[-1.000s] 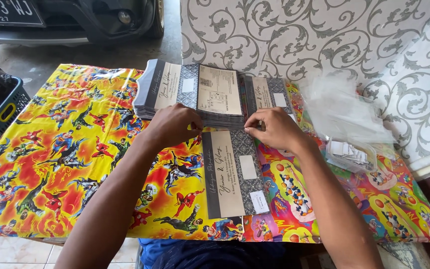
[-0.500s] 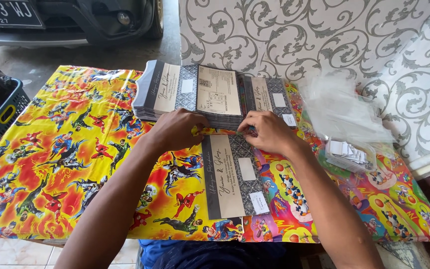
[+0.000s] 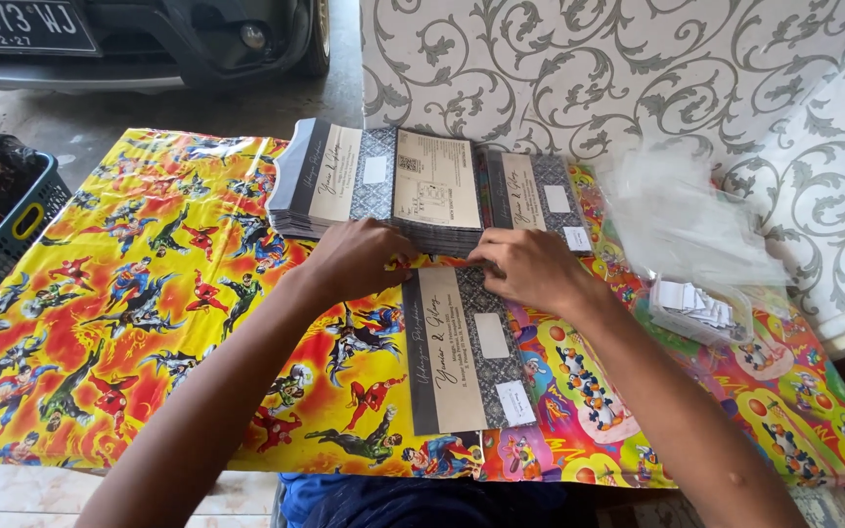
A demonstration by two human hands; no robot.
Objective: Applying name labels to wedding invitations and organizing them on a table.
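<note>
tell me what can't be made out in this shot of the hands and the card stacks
- Head view: the fingertips of the left hand and right hand are curled under, so their grip on the middle card stack is hidden.
- The contents of the clear plastic bags are blurred by glare.
- The blue basket is cut off by the left edge.
- The car is cut off by the top edge.

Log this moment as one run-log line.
left hand: on card stack edge | right hand: at top of single card | surface: cartoon-print tablecloth
</note>
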